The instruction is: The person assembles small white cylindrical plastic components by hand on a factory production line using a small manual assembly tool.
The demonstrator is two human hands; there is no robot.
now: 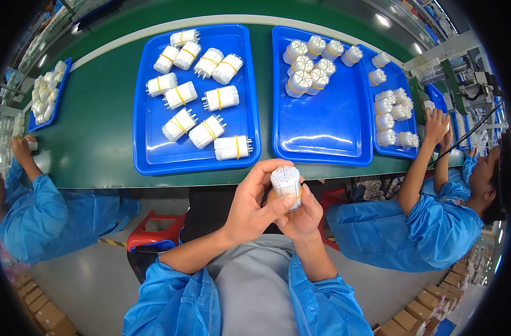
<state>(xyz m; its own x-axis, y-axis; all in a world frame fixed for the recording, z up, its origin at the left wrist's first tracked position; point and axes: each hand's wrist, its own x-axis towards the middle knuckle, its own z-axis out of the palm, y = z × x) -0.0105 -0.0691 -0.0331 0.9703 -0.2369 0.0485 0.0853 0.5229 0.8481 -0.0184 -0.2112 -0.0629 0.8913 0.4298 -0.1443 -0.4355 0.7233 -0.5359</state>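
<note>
Currently both hands hold one white bundle (285, 186) upright above the lap, near the belt edge: left hand (250, 210) wraps its side, right hand (303, 215) cups beneath. Keep the yellow band level, thumbs steadying.

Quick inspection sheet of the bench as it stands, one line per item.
Surface: green conveyor belt, three blue trays in front.
Job's things: white plug bundle with a yellow band, held by both hands.
Clutter: left tray holds banded bundles lying flat; middle tray holds bundles standing on end.
Hands: left hand and right hand both grip the bundle.
Cables: nothing seen.
Surroundings: co-workers in blue coats either side; red stool below.
</note>
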